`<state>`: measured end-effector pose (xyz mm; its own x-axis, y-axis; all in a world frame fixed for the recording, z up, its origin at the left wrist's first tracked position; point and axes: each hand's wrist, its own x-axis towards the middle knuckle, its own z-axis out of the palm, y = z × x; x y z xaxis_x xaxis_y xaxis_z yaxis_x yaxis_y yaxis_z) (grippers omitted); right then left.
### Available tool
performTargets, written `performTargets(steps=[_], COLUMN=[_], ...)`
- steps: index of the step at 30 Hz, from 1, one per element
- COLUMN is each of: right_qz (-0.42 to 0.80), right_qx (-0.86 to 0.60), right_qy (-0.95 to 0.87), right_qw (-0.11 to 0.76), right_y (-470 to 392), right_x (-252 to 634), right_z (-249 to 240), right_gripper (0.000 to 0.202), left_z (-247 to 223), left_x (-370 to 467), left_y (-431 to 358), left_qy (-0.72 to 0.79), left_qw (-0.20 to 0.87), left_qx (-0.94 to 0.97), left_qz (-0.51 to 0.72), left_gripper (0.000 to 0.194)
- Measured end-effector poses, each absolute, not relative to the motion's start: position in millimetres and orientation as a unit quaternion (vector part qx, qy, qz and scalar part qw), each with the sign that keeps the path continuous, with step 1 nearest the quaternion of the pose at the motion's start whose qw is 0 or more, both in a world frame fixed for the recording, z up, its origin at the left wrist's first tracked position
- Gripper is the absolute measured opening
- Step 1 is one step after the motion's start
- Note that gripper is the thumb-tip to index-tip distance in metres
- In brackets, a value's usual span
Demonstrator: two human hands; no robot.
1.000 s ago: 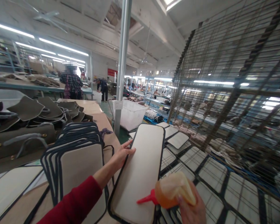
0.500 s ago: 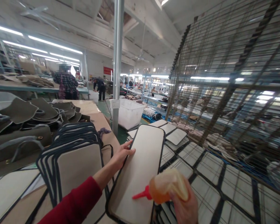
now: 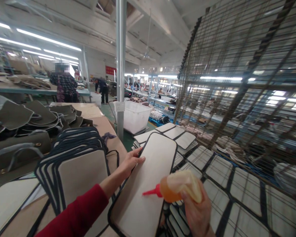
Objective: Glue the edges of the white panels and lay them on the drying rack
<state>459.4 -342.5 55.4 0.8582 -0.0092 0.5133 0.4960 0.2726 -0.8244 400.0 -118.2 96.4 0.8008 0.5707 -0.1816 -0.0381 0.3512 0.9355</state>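
Note:
A long cream panel with rounded corners and a dark edge (image 3: 148, 184) lies tilted in front of me. My left hand (image 3: 132, 163) grips its upper left edge, thumb on the face and fingers partly hidden behind it. In my right hand (image 3: 196, 205) is a squeeze bottle of amber liquid (image 3: 171, 188), held on its side over the panel. Its red nozzle (image 3: 151, 191) points left, with the tip at or just above the panel's face. Left of the panel leans a stack of similar dark-edged panels (image 3: 84, 174).
Olive fabric bag parts (image 3: 41, 115) pile up at the left. A wire rack (image 3: 227, 75) rises on the right above rows of cream panels (image 3: 219, 168). Beyond the metal post (image 3: 120, 65) stands a white bin (image 3: 136, 117). Two people are farther back.
The bottle and my right hand have shifted slightly up and to the right. The panel leans a little more to the right. The background has moved left in the view.

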Motion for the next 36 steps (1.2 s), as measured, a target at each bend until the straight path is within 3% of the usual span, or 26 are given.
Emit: performTargets(steps=[5,12,19,25,31,36], right_qz=[-0.228,-0.086,-0.201,-0.088,-0.217,-0.151], right_qx=[-0.523,-0.576,-0.491,-0.529,-0.486,-0.533], right_qy=[-0.137,-0.144,-0.074,-0.085,-0.037,-0.011], right_qw=[0.81,0.8,0.845,0.84,0.846,0.833], right_y=[-339.2,-355.9,-369.0,-402.6,-431.8,-467.2], right_x=[505.3,459.1,516.0,489.6,550.2,544.0], right_z=[80.5,48.7,70.6,42.4,55.7,10.7], right_gripper=[0.053,0.048,0.056,0.047,0.053,0.056], left_z=[101.2,91.2,92.1,88.9,82.9,65.6], left_x=[398.4,405.4,422.7,455.1,498.5,537.9], left_y=[-123.7,-114.4,-133.3,-149.8,-188.9,-212.0], left_qy=[0.229,0.241,0.238,0.271,0.232,0.23], left_qw=[0.801,0.798,0.812,0.792,0.799,0.784], left_qx=[0.534,0.534,0.519,0.53,0.546,0.57], left_qz=[0.145,0.14,0.124,0.138,0.099,0.093], left_gripper=[0.078,0.074,0.072,0.071,0.067,0.072])
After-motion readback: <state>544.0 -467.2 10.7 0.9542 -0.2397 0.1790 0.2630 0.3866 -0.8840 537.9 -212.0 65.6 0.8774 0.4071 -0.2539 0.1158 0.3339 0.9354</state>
